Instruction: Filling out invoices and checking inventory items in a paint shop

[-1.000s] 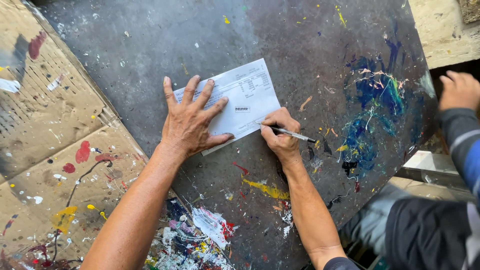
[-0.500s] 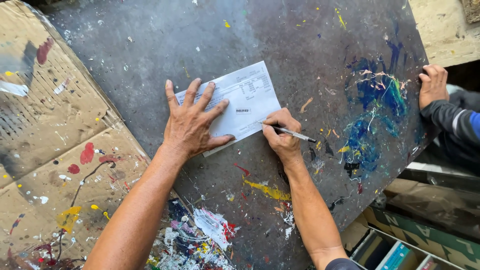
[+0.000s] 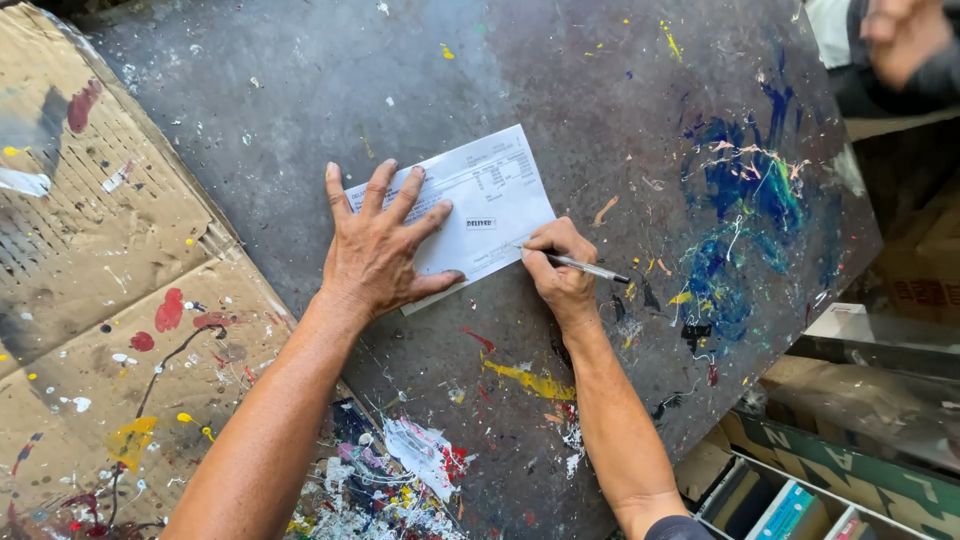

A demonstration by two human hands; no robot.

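Note:
A white printed paper slip [image 3: 490, 205] lies on a dark, paint-spattered tabletop [image 3: 420, 90]. My left hand [image 3: 378, 250] rests flat on the slip's left half, fingers spread, pinning it down. My right hand [image 3: 560, 272] grips a slim pen [image 3: 585, 267], whose tip touches the slip's lower right edge. The pen's other end points right, over the table.
Paint-stained cardboard [image 3: 110, 300] covers the surface to the left. Thick blue and green paint smears [image 3: 745, 215] mark the table's right side. Another person's hand [image 3: 905, 35] is at the top right corner. Boxes and shelving [image 3: 800, 490] sit below the table's right edge.
My hands, the pen and the slip have kept their places. The other person's hand at the right has moved up toward the top right corner.

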